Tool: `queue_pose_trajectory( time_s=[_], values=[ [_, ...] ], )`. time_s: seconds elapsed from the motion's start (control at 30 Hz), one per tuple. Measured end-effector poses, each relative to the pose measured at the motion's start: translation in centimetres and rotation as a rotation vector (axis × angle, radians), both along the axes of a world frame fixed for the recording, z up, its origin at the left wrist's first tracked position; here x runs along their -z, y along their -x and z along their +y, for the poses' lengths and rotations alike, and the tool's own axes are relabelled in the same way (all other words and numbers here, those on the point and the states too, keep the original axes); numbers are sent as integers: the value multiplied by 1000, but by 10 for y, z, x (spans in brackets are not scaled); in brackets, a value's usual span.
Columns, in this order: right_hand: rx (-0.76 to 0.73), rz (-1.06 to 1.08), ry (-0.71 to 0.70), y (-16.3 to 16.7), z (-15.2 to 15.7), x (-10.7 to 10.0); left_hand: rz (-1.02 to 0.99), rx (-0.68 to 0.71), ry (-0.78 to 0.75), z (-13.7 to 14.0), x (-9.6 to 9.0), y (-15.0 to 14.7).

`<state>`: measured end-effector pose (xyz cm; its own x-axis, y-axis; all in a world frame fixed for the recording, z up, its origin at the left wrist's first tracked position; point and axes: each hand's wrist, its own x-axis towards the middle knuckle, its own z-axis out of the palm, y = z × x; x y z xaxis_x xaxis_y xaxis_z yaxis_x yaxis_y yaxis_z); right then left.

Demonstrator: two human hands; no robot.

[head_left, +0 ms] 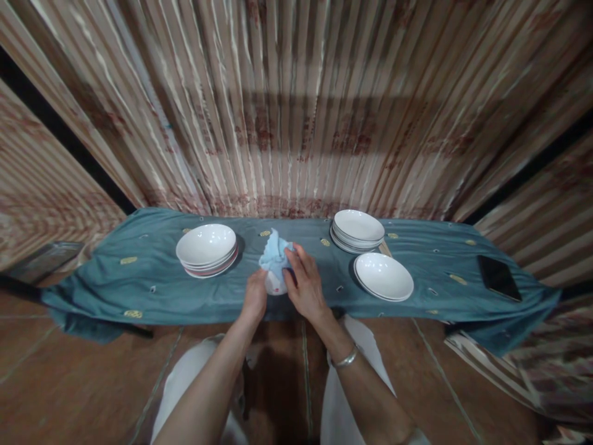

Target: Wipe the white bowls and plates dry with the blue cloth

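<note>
Just above the front of the table, my left hand [254, 297] grips the side of a white bowl [277, 286] with a small red mark on it. Much of the bowl is covered by a light blue cloth [274, 251]. My right hand [306, 282] has its fingers bent over that cloth and presses it against the bowl. On the left stands a stack of white bowls [206, 245], one lower rim reddish. To the right are a stack of white plates [359, 225] and, nearer me, a few stacked shallow white dishes [384, 276].
A blue-green cloth with a yellow pattern covers the narrow table [185, 306]. A black phone [499, 277] lies near its right end. Pleated curtains [296, 123] hang close behind, and dark poles [69, 133] slant at both sides. My knees are below the front edge.
</note>
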<state>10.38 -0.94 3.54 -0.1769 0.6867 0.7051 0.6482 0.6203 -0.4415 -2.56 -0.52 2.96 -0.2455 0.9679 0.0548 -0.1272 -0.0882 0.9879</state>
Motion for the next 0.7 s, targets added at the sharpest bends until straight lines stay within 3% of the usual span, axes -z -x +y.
queue_pose_trajectory(
  time_s=[0.1,0.33,0.5,0.7],
  values=[
    [42,-97,-42,7,-2,-3,-11,-5,28,1,3,1],
    [-91,-288,24,25,-4,3,44,-92,-9,2,9,11],
    [-70,-256,72,32,3,7,-99,-82,2,2,4,11],
    [1,-193,87,33,9,2,-101,-97,58,2,-2,11]
  ],
)
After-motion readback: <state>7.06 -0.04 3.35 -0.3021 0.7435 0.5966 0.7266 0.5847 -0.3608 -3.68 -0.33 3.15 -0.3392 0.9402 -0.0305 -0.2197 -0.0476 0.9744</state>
